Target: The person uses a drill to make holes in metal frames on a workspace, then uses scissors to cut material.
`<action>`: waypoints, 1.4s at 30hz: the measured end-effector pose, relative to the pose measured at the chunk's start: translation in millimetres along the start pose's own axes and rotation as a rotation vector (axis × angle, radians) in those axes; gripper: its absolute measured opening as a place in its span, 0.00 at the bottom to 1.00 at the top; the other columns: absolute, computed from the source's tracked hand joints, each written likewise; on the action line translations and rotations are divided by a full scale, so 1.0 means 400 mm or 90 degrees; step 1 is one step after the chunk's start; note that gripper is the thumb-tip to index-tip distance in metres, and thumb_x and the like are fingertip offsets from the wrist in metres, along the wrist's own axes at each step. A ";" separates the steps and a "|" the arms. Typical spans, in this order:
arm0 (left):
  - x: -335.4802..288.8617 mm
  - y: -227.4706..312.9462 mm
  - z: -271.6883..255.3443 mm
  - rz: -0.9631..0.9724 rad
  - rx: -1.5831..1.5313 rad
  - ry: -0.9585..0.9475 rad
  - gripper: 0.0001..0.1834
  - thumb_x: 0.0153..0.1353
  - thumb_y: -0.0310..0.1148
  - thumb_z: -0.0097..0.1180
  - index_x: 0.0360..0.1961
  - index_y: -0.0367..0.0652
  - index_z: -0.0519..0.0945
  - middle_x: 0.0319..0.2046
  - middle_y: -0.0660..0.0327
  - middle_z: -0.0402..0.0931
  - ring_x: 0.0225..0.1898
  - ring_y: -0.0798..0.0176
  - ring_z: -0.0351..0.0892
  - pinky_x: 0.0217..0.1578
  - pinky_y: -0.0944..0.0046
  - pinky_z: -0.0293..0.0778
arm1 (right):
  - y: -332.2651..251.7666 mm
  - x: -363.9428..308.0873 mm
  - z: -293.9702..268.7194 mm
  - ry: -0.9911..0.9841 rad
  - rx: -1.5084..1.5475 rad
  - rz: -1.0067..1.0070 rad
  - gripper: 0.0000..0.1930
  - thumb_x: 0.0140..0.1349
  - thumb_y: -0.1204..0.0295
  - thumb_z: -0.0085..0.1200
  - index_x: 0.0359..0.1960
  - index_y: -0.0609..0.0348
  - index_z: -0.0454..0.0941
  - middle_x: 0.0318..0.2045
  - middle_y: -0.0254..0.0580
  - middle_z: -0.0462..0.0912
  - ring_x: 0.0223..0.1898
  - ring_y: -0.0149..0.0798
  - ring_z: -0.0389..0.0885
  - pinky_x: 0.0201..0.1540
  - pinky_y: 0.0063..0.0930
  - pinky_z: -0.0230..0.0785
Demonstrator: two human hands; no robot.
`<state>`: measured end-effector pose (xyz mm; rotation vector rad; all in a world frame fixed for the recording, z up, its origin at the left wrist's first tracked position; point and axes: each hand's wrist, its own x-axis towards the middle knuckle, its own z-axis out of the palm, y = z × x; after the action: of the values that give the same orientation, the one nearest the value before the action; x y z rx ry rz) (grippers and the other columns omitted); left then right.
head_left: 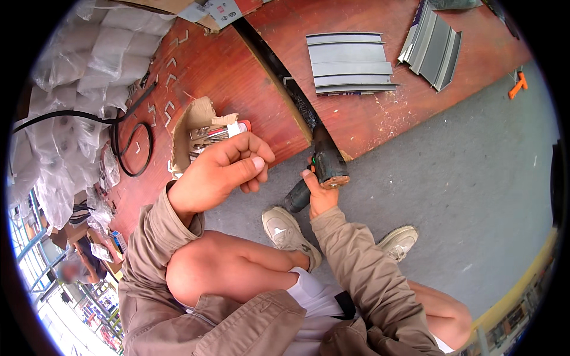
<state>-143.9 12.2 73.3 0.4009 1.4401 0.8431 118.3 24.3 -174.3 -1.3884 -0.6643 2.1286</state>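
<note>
My right hand (322, 199) is wrapped round a dark cordless drill (328, 157) at the table's near edge. Its front end points away from me toward the gap between two red-brown boards, and its handle base hangs down to the left. My left hand (228, 169) is raised in front of the near edge of the left board, fingers curled and thumb pressed to them. Whatever sits in that pinch, if anything, is too small to make out. Just behind it stands a torn cardboard box (185, 127) with metal bits or fasteners (205, 135) inside.
Two grey metal profiles, one flat (349, 62) and one angled (432, 47), lie on the right board (285, 24). Small angle brackets (169, 110) and a black cable (150, 151) are on the left. Plastic-wrapped rolls (77, 65) stack beyond. An orange tool (518, 86) shows far right.
</note>
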 end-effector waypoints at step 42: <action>-0.033 0.031 -0.010 0.052 0.109 0.094 0.15 0.94 0.34 0.63 0.69 0.36 0.84 0.51 0.64 0.87 0.50 0.71 0.85 0.54 0.64 0.83 | -0.287 -0.009 -0.250 -0.233 -0.726 -0.033 0.36 0.81 0.76 0.58 0.91 0.55 0.69 0.86 0.62 0.76 0.74 0.64 0.88 0.76 0.55 0.84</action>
<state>-150.0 10.0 90.6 0.5384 1.6489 0.8319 229.2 120.3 -133.8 -1.3908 -2.2583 1.9887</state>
